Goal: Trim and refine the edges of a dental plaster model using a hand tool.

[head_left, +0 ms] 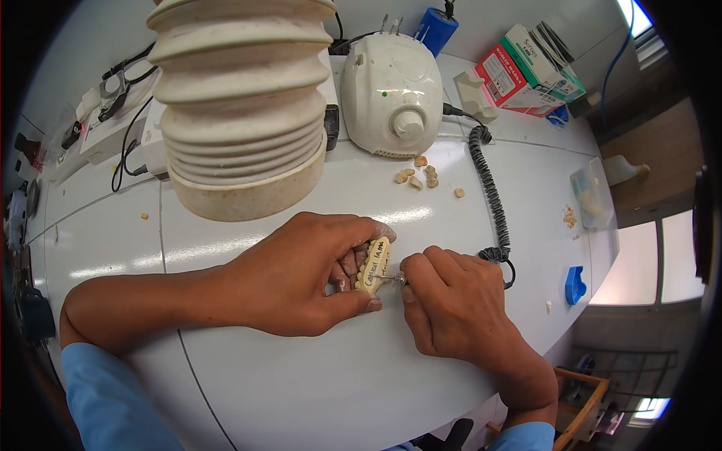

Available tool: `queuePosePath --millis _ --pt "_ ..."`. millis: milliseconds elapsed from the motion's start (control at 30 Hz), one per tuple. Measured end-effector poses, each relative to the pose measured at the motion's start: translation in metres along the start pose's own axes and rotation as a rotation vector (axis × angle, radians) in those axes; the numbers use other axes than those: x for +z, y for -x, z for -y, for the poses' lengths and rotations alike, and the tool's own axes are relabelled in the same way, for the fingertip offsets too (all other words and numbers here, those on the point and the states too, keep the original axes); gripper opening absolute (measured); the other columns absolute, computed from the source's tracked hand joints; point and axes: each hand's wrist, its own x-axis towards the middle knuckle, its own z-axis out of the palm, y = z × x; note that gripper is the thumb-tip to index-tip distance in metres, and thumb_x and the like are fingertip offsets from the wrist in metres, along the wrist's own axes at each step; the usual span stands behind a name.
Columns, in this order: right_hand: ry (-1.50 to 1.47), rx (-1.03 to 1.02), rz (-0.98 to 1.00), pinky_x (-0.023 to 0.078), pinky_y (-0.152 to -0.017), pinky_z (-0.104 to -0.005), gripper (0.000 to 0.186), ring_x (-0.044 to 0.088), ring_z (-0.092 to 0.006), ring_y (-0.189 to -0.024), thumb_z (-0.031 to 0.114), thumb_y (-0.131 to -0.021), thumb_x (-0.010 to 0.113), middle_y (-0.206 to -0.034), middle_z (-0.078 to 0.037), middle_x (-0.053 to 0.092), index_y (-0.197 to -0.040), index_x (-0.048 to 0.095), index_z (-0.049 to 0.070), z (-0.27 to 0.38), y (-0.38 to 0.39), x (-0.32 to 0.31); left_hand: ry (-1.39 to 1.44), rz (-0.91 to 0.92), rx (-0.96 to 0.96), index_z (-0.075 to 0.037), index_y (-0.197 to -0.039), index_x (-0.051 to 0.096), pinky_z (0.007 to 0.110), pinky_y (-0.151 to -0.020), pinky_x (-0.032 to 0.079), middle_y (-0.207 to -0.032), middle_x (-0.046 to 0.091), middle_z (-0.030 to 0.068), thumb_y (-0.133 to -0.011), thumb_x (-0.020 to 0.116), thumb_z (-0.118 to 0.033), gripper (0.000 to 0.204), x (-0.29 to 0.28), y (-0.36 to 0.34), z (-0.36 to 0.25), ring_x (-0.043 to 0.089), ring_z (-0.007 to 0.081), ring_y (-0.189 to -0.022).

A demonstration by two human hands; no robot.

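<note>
My left hand (pixel 304 274) is closed around a cream dental cast (pixel 373 264) with dark handwriting on it, pinching it between thumb and fingers. The fingertips look dusted with powder. In my right hand (pixel 455 301) is a rotary handpiece (pixel 401 279), mostly hidden by the curled fingers. Its thin metal bur reaches left and meets the cast's near right edge, or comes very close to it. Beyond the right hand, a black coiled cord (pixel 490 188) runs up to a white motor control box (pixel 391 98) with a knob.
A wide ribbed suction hose (pixel 241 113) hangs over the table (pixel 301 391) above my left hand. Several small tooth-coloured pieces (pixel 431 177) lie before the control box. A blue plastic piece (pixel 575 286) and a clear container (pixel 593 194) are at right; boxes (pixel 519 71) stand behind.
</note>
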Motion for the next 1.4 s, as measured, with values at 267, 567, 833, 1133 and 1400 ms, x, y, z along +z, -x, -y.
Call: queuePosePath --millis 267,567,833,1133,1400 --pt "0.007 -0.009 0.020 0.046 -0.055 -0.0394 0.021 0.060 -0.0230 -0.061 0.015 -0.088 0.077 -0.077 -0.005 0.053 -0.095 0.058 0.009 0.0008 -0.0008 -0.0013 -0.017 0.011 -0.003 0.006 -0.144 0.061 0.029 -0.074 0.058 -0.101 0.069 0.0107 -0.089 0.091 -0.015 0.066 -0.0012 0.0000 -0.0008 0.066 0.0135 -0.083" --pt "0.006 -0.019 0.019 0.046 -0.055 -0.0401 0.019 0.061 -0.0235 -0.061 0.015 -0.090 0.076 -0.078 -0.006 0.054 -0.096 0.059 0.008 0.0014 0.0002 -0.0014 -0.029 -0.013 0.065 0.005 -0.146 0.060 0.030 -0.075 0.058 -0.104 0.069 0.0123 -0.089 0.091 -0.016 0.067 0.0011 0.0000 0.0038 0.066 0.0159 -0.085" --pt "0.012 0.103 0.004 0.047 -0.054 -0.0403 0.017 0.062 -0.0233 -0.061 0.015 -0.093 0.074 -0.077 -0.006 0.054 -0.098 0.060 0.007 0.0050 -0.0014 0.0003 -0.054 -0.001 0.083 0.005 -0.146 0.060 0.032 -0.076 0.059 -0.105 0.069 0.0136 -0.090 0.089 -0.017 0.067 0.0006 -0.0002 0.0048 0.067 0.0194 -0.087" --pt "0.018 0.076 0.012 0.048 -0.054 -0.0408 0.018 0.062 -0.0246 -0.061 0.014 -0.092 0.075 -0.078 -0.006 0.054 -0.100 0.060 0.007 0.0034 -0.0018 -0.0008 -0.059 0.015 0.037 0.005 -0.147 0.060 0.031 -0.076 0.058 -0.104 0.068 0.0133 -0.089 0.090 -0.017 0.068 -0.0003 0.0005 0.0015 0.066 0.0181 -0.084" --pt "-0.053 0.151 -0.071 0.049 -0.053 -0.0395 0.015 0.062 -0.0259 -0.062 0.012 -0.094 0.073 -0.082 -0.008 0.055 -0.104 0.063 0.005 -0.0012 0.0012 -0.0026 -0.046 0.013 0.047 0.005 -0.146 0.061 0.030 -0.074 0.059 -0.100 0.069 0.0119 -0.088 0.091 -0.016 0.068 -0.0001 -0.0006 0.0032 0.067 0.0167 -0.082"
